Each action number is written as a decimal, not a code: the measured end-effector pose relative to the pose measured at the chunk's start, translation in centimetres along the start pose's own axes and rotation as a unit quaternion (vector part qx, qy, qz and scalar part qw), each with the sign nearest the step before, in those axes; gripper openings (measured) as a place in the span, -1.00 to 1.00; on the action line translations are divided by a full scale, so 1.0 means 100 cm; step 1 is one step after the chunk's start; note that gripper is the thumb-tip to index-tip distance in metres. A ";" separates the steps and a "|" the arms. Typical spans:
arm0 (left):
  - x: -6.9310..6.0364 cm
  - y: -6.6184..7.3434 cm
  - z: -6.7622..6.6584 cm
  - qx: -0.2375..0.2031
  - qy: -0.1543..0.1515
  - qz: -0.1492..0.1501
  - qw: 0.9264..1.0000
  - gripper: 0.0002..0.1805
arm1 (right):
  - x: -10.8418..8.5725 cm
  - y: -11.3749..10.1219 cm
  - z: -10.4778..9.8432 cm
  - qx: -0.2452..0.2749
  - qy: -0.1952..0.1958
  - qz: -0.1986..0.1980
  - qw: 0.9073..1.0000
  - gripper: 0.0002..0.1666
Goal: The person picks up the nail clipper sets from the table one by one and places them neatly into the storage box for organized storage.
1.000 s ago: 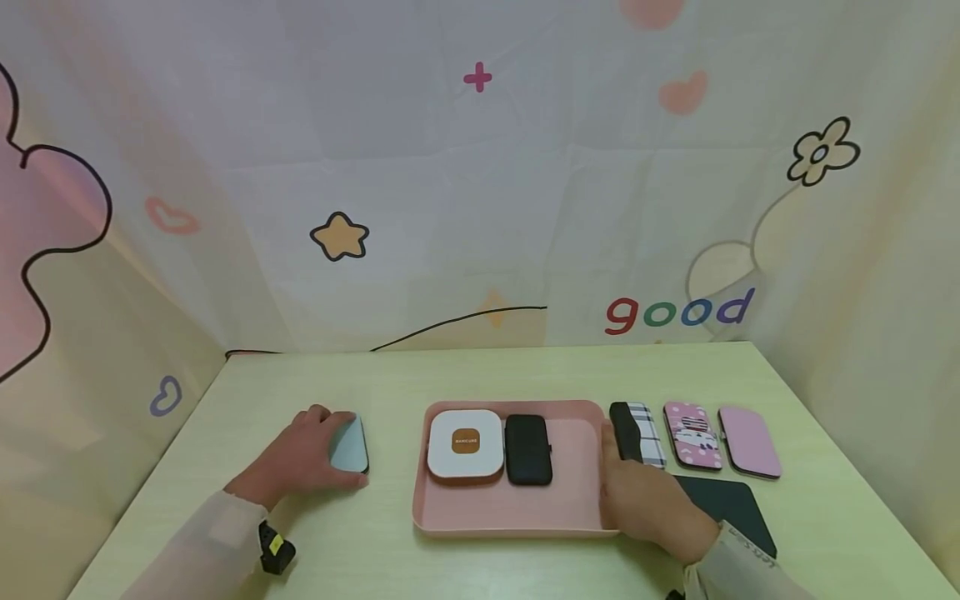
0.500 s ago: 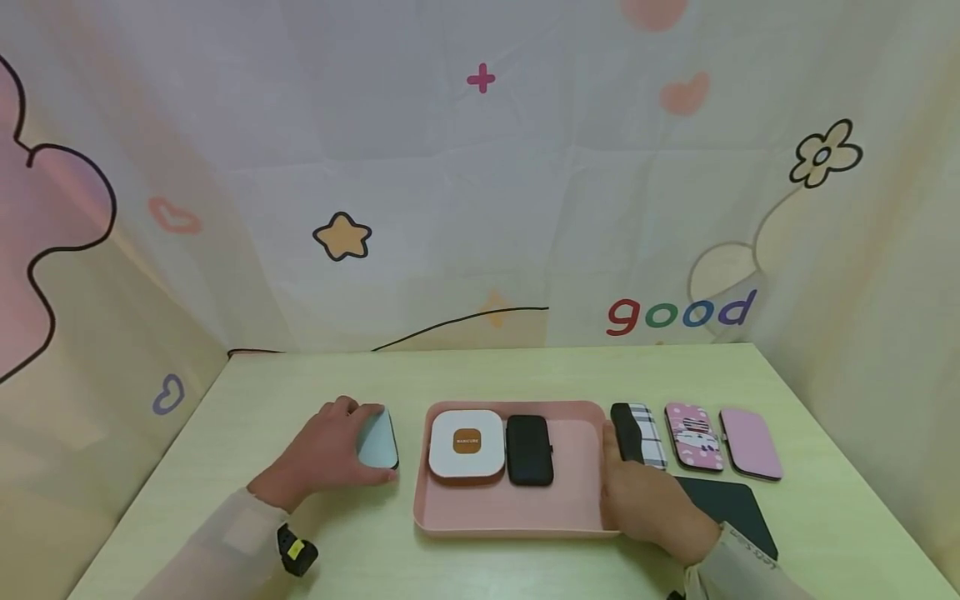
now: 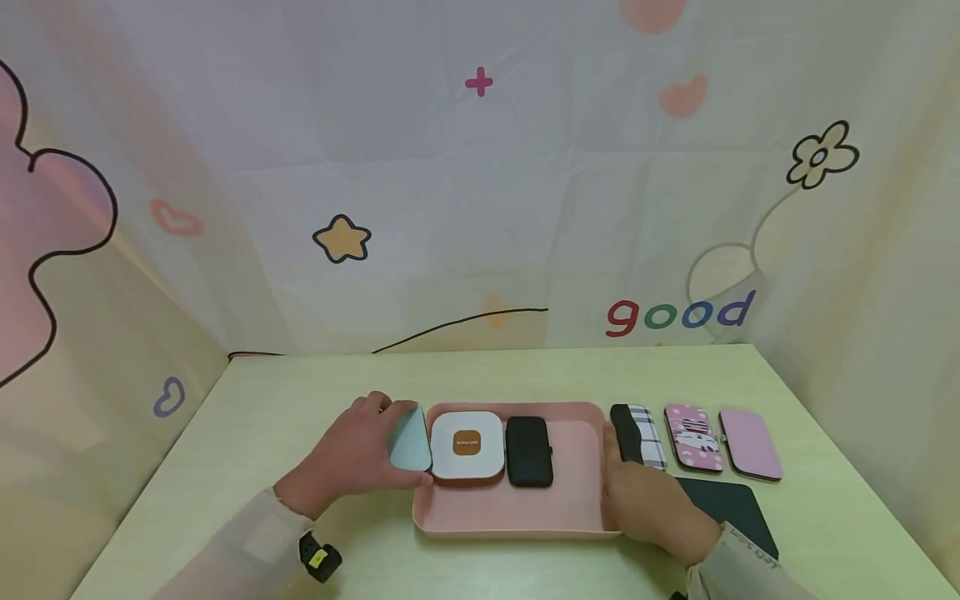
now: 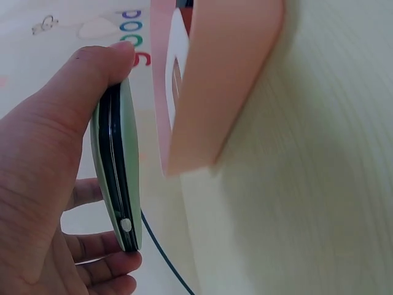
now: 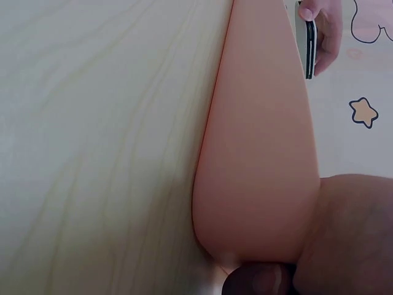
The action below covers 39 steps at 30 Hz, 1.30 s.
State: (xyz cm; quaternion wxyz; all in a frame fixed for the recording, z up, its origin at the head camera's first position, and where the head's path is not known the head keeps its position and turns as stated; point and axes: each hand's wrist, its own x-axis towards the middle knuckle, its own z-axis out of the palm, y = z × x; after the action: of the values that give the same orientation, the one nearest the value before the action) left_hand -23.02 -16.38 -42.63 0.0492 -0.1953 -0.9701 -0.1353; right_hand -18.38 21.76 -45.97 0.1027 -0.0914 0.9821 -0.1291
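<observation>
A slim pale green clasp case point(image 3: 410, 442) with a dark seam is pinched between the thumb and fingers of my left hand point(image 3: 356, 454). In the left wrist view the case point(image 4: 118, 166) is raised on edge, its small metal button showing. It hangs at the left rim of a pink tray point(image 3: 525, 510). On the tray lie a white rounded-square box point(image 3: 467, 458) with a brown label and, right beside it, a black case point(image 3: 529, 452). My right hand point(image 3: 648, 500) grips the tray's right wall; part of its fingers is hidden.
Right of the tray, a black-and-plaid case point(image 3: 645, 433), a pink patterned case point(image 3: 693, 437) and a plain pink case point(image 3: 751, 443) lie in a row. A dark flat rectangle point(image 3: 731, 508) lies nearer, partly behind the right hand. A printed curtain point(image 3: 420, 167) surrounds the table.
My left hand has carried the pale green case rightward, from the table's left part to the tray's left rim. The right hand and the tray have stayed put.
</observation>
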 end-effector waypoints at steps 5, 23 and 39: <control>0.004 0.015 0.000 0.010 -0.011 0.007 1.000 0.09 | 0.000 0.001 0.000 0.001 0.001 -0.004 1.000 -0.04; 0.033 0.068 0.001 0.004 -0.018 0.069 0.997 0.06 | 0.002 0.000 0.002 -0.009 0.006 -0.002 1.000 0.00; 0.060 0.110 0.014 0.021 -0.045 0.084 0.995 0.07 | 0.002 0.002 0.004 0.008 0.015 0.000 1.000 -0.05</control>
State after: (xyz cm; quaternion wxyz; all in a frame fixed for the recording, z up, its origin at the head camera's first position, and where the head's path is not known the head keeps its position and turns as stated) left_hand -24.27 -3.98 -40.41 0.0209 -0.2811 -0.9541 -0.1016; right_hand -18.49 21.81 -46.48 0.0885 -0.0888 0.9824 -0.1385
